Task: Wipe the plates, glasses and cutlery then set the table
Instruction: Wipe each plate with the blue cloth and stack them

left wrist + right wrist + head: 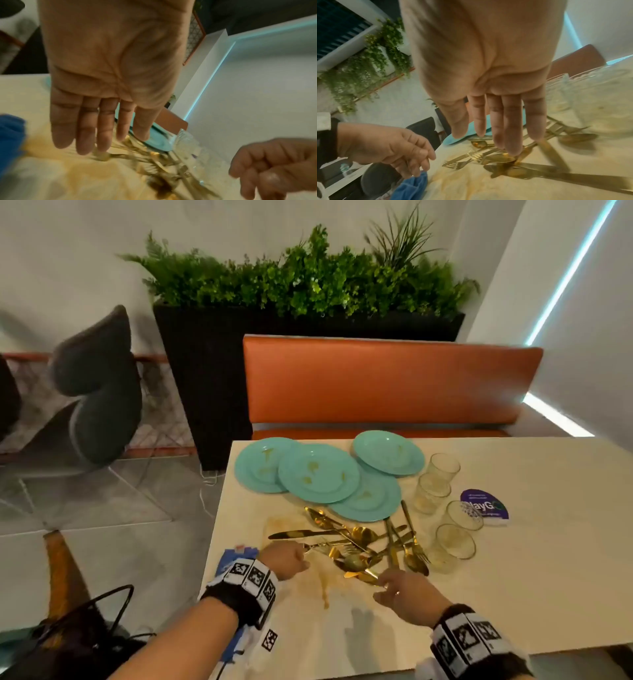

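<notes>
Prob. a restaurant: orange booth bench (387,381), planter (212,378) w/ greenery, QR sticker (488,506) on table (513,577).

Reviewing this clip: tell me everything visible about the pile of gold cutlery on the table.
The gold cutlery is a loose, crisscrossed heap of shiny, metal-looking knives, forks and spoons lying flat on the pale table, just near of the overlapping teal plates and left of the glasses. Several pieces look smeared with brownish residue, and part of the heap lies over a brown stain on the table. The left hand and right hand reach with straight fingers to its near edge; whether they touch it is unclear.
</notes>
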Tool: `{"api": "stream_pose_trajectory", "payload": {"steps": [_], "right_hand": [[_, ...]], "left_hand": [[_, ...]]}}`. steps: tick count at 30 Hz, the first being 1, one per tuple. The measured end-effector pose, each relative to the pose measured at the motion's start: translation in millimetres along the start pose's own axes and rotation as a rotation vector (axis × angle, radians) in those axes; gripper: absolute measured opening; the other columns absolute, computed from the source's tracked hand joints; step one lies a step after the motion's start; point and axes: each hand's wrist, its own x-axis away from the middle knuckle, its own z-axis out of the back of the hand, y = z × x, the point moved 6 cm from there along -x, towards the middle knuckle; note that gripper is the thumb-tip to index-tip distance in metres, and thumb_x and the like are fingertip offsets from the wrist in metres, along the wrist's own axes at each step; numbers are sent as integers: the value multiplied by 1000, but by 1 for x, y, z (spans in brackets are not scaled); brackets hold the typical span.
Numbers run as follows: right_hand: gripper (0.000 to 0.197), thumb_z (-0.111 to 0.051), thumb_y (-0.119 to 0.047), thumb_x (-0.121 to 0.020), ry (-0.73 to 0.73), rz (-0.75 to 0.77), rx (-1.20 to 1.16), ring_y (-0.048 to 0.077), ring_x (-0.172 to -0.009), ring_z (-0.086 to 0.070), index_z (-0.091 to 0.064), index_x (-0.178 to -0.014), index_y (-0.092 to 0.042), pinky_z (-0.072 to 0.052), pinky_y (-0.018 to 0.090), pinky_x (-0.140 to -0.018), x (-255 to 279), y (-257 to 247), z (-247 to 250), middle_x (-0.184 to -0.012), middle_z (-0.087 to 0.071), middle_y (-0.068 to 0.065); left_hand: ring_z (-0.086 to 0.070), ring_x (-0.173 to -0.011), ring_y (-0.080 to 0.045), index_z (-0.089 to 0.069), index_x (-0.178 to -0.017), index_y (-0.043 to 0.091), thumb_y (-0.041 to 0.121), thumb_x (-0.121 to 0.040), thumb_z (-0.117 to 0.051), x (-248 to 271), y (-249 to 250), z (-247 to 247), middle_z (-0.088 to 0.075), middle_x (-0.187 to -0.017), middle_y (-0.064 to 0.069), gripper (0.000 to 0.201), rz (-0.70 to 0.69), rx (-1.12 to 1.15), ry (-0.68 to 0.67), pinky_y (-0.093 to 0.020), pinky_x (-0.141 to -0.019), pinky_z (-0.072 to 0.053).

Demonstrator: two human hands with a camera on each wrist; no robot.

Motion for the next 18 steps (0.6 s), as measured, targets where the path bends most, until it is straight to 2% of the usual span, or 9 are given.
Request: {"api": "stream_pose_trajectory", "payload": {"steps": [2,4,6,7,9,11,15,18], "right_hand": [[40,-52,-42,-90,-25,14,33,18,-120,-50,-52,-125,-23,-38,23,-93,-14,-17,-8,-131,-54,1],[38,-54,-43,-89,-76,15,37,18,-120,-50,-54,-122,-24,-38,25,-95,-21,-31,-17,-130,-55,2],[37,-55,-44,-87,-118,11,50,18,-118,-52,-55,-119,-26,-39,26,-95,-26,-41,-31,-128,-56,2],[37,-55,-45,-87,-134,5,48,18,-116,-52,-55,-118,-26,-40,26,-94,-29,-42,-37,-127,-57,2],[38,-55,-47,-86,-149,-15,41,18,-116,-52,-55,-119,-28,-40,26,-93,-33,-45,-43,-126,-57,0],[39,-55,-47,-86,-167,-29,65,18,-117,-51,-53,-120,-29,-38,26,-93,-34,-49,-47,-126,-57,-2],[39,-55,-44,-87,-171,-19,67,18,-118,-51,-53,-121,-26,-40,28,-98,-36,-59,-48,-126,-57,0],[37,-55,-42,-88,-152,6,61,19,-115,-53,-54,-121,-25,-42,27,-96,-37,-69,-44,-124,-58,0]], "left_hand": [[-52,-119,-28,-55,-124,8,34,-90,-54,0,-29,2,-55,-130,-11,43,131,-54,32,-35,-97,-42],[-51,-117,-27,-54,-124,13,34,-85,-59,1,-66,-1,-52,-126,-10,45,313,-80,120,-35,-96,-44],[-47,-121,-26,-48,-128,16,33,-87,-56,3,-100,-8,-46,-130,-9,45,445,-56,211,-35,-98,-41],[-45,-124,-26,-44,-131,16,32,-89,-52,3,-114,-12,-45,-134,-8,46,486,-25,210,-35,-99,-40],[-47,-126,-23,-43,-135,16,34,-93,-48,1,-132,-19,-46,-136,-6,46,511,-28,185,-31,-100,-41],[-47,-126,-23,-43,-135,13,34,-92,-50,-1,-141,-26,-47,-136,-8,48,540,24,149,-29,-101,-42],[-56,-115,-28,-52,-125,1,21,-85,-63,-6,-140,-31,-57,-125,-16,46,515,22,88,-30,-93,-45],[-50,-125,-23,-49,-132,9,25,-95,-49,-8,-131,-26,-51,-136,-10,40,458,192,73,-27,-100,-40]]}}
